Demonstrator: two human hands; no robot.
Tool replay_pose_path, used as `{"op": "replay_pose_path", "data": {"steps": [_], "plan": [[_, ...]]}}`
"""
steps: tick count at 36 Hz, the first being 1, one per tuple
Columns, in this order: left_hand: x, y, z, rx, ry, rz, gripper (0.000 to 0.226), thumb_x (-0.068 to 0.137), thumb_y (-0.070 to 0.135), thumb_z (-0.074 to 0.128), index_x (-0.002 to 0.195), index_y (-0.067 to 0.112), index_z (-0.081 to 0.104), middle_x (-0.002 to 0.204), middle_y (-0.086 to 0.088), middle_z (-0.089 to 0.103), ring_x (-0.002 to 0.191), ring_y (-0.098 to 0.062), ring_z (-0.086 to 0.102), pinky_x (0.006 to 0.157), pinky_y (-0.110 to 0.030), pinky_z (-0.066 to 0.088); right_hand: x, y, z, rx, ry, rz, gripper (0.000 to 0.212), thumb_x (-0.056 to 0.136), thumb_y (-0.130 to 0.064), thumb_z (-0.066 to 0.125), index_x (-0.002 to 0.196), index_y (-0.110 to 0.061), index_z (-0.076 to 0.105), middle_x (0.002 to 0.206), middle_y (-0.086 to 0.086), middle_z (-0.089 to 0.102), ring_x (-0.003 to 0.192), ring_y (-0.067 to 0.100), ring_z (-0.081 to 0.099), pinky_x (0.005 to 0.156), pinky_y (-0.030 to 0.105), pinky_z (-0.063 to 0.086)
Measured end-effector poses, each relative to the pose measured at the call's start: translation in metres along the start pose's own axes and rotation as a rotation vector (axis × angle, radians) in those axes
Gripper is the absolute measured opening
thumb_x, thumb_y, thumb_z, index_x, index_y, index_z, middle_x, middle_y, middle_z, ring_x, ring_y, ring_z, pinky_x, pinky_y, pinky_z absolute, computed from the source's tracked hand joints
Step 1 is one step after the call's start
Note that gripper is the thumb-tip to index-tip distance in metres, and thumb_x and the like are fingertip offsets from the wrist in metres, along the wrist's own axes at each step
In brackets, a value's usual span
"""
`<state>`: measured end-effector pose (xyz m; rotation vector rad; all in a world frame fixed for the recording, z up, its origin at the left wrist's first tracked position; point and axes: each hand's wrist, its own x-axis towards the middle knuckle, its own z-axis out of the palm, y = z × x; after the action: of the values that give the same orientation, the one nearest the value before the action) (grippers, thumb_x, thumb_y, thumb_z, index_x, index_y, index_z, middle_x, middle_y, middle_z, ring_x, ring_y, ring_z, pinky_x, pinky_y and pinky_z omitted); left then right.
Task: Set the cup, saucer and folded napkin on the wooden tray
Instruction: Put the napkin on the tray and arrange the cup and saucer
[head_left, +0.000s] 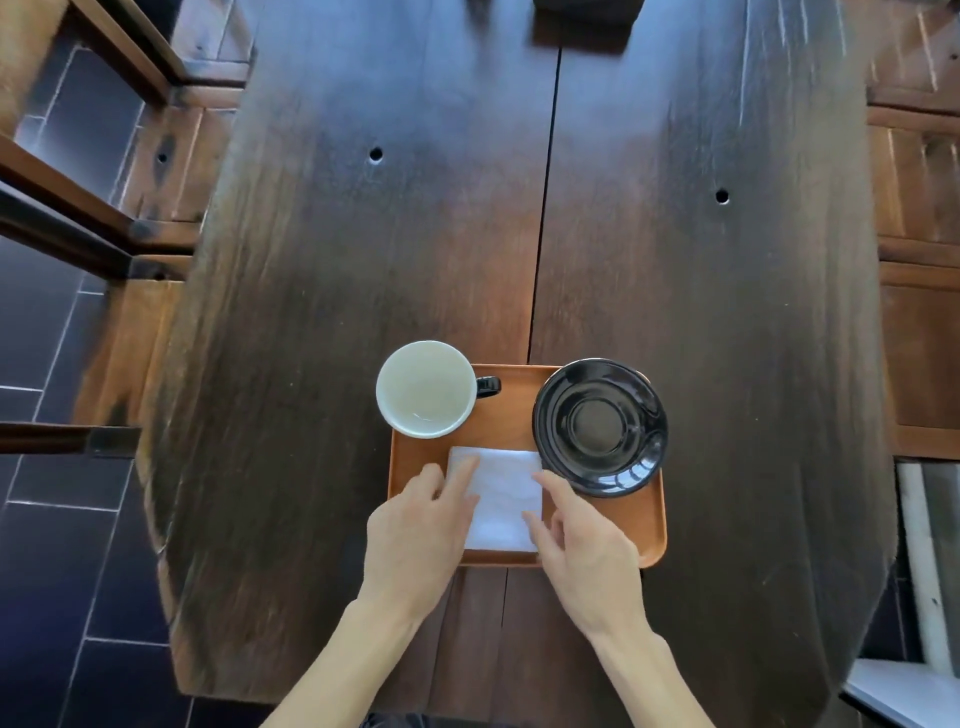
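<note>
A wooden tray (631, 525) lies on the dark table near me. A cup (425, 388), white inside with a black handle pointing right, stands at the tray's far left corner. A glossy black saucer (600, 426) sits on the tray's far right part, its rim reaching past the tray's edge. A white folded napkin (503, 499) lies flat in the tray's middle. My left hand (421, 530) rests its fingertips on the napkin's left edge. My right hand (582, 545) touches the napkin's right edge with spread fingers. Neither hand grips it.
The long dark wooden table (519, 234) stretches away, with a seam down its middle and two small holes. A dark object (584, 18) sits at its far end. Wooden benches flank both sides; dark tiled floor lies to the left.
</note>
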<state>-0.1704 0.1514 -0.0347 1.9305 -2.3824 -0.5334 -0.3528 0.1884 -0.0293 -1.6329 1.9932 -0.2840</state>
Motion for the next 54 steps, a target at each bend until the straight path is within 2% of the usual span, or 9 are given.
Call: {"op": "replay_pose_path", "data": {"steps": [8, 14, 18, 23, 31, 37, 43, 51, 54], "plan": [[0.007, -0.013, 0.007, 0.132, -0.041, 0.085, 0.071, 0.085, 0.055, 0.060, 0.148, 0.026, 0.044, 0.083, -0.006, 0.059, 0.061, -0.015, 0.056, 0.048, -0.022, 0.046, 0.009, 0.000, 0.012, -0.291, -0.139, -0.089, 0.067, 0.096, -0.065, 0.040, 0.155, -0.051, 0.010, 0.056, -0.007, 0.049, 0.046, 0.010, 0.049, 0.040, 0.019, 0.027], [0.008, -0.018, 0.007, 0.117, -0.040, 0.103, 0.074, 0.082, 0.052, 0.065, 0.148, 0.026, 0.044, 0.086, -0.005, 0.061, 0.063, -0.016, 0.058, 0.048, -0.020, 0.046, 0.009, 0.008, 0.009, -0.229, -0.219, -0.003, 0.070, 0.098, -0.065, 0.035, 0.146, -0.058, -0.016, 0.071, -0.008, 0.060, 0.062, 0.011, 0.061, 0.057, 0.026, 0.055], [0.003, -0.021, 0.000, -0.019, -0.143, 0.049, 0.071, 0.095, 0.051, 0.051, 0.156, 0.036, 0.016, 0.108, 0.003, 0.055, 0.079, -0.012, 0.058, 0.071, -0.017, 0.051, 0.006, 0.016, 0.003, -0.045, -0.240, 0.022, 0.066, 0.100, -0.051, 0.047, 0.151, -0.058, 0.005, 0.076, -0.008, 0.060, 0.070, 0.011, 0.060, 0.068, 0.021, 0.055], [-0.010, -0.017, 0.009, 0.021, -0.165, 0.023, 0.076, 0.074, 0.040, 0.082, 0.141, 0.021, 0.053, 0.085, 0.001, 0.065, 0.059, -0.014, 0.058, 0.057, -0.020, 0.055, -0.007, 0.016, 0.011, -0.079, -0.148, -0.061, 0.063, 0.101, -0.043, 0.048, 0.156, -0.045, 0.018, 0.075, -0.010, 0.045, 0.058, 0.014, 0.053, 0.052, 0.023, 0.052], [-0.013, -0.007, 0.007, -0.123, -0.161, -0.050, 0.066, 0.093, 0.039, 0.062, 0.152, 0.026, 0.035, 0.113, 0.001, 0.062, 0.091, -0.015, 0.062, 0.083, -0.023, 0.055, -0.006, 0.013, 0.009, -0.171, -0.080, -0.094, 0.065, 0.095, -0.035, 0.064, 0.153, -0.036, 0.034, 0.071, -0.008, 0.040, 0.044, 0.015, 0.045, 0.037, 0.023, 0.043], [-0.023, -0.007, 0.006, 0.022, -0.084, 0.044, 0.064, 0.080, 0.035, 0.074, 0.140, 0.023, 0.056, 0.080, -0.004, 0.059, 0.056, -0.014, 0.051, 0.051, -0.022, 0.049, -0.006, 0.002, 0.007, -0.291, -0.067, -0.166, 0.064, 0.086, -0.024, 0.073, 0.145, -0.037, 0.050, 0.068, -0.005, 0.042, 0.041, 0.016, 0.032, 0.036, 0.029, 0.040], [-0.029, -0.019, 0.011, 0.172, -0.037, 0.094, 0.065, 0.086, 0.045, 0.053, 0.147, 0.026, 0.046, 0.083, -0.010, 0.057, 0.065, -0.019, 0.052, 0.053, -0.030, 0.040, -0.009, 0.011, 0.000, -0.377, -0.052, -0.171, 0.046, 0.096, -0.036, 0.058, 0.142, -0.041, 0.053, 0.059, -0.004, 0.037, 0.040, 0.017, 0.029, 0.038, 0.027, 0.027], [-0.028, -0.018, 0.009, 0.000, -0.060, -0.039, 0.071, 0.083, 0.052, 0.054, 0.148, 0.032, 0.035, 0.082, 0.001, 0.055, 0.057, -0.012, 0.048, 0.050, -0.021, 0.051, -0.008, 0.026, -0.013, -0.191, -0.088, -0.077, 0.044, 0.098, -0.046, 0.047, 0.139, -0.036, 0.058, 0.070, -0.016, 0.043, 0.050, 0.012, 0.049, 0.045, 0.019, 0.046], [-0.026, -0.019, 0.009, -0.017, -0.083, -0.066, 0.072, 0.083, 0.054, 0.057, 0.149, 0.033, 0.037, 0.081, 0.002, 0.055, 0.056, -0.011, 0.046, 0.050, -0.017, 0.046, -0.003, 0.022, -0.009, -0.148, -0.132, -0.121, 0.055, 0.097, -0.051, 0.045, 0.150, -0.039, 0.040, 0.073, -0.016, 0.050, 0.051, 0.012, 0.052, 0.048, 0.021, 0.051]]}}
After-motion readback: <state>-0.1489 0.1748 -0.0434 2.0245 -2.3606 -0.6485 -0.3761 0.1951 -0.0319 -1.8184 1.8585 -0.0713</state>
